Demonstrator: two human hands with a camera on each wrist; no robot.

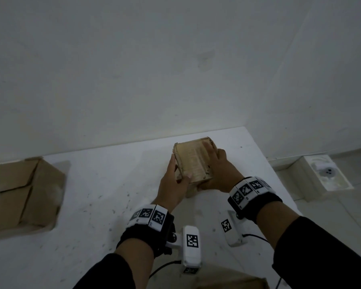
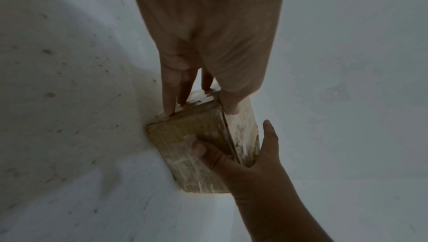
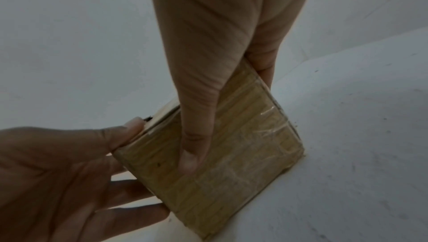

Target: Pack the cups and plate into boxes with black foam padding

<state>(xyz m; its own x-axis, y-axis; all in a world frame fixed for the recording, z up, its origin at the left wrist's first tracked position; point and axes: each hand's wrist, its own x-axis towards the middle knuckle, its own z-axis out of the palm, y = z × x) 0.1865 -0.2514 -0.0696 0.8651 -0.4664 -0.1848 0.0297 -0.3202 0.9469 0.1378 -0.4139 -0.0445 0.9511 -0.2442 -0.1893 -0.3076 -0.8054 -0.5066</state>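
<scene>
A small brown cardboard box [image 1: 193, 161], closed and taped over, stands on the white table [image 1: 96, 195]. My left hand [image 1: 175, 176] grips its left side, fingers straight down the side and the thumb on the top near corner. My right hand [image 1: 215, 163] holds the right side, with the thumb laid across the top face and the fingers down the far side. In the left wrist view the box [image 2: 185, 132] sits between the left fingers [image 2: 169, 99] and the right thumb. In the right wrist view the right thumb [image 3: 192, 150] presses the taped top [image 3: 243, 154]. No cup, plate or foam shows.
A larger cardboard box [image 1: 23, 195] lies at the table's left edge. Another piece of cardboard [image 1: 227, 278] shows at the bottom. A white box [image 1: 325, 174] sits on the floor beyond the table's right edge. A white wall runs close behind the table.
</scene>
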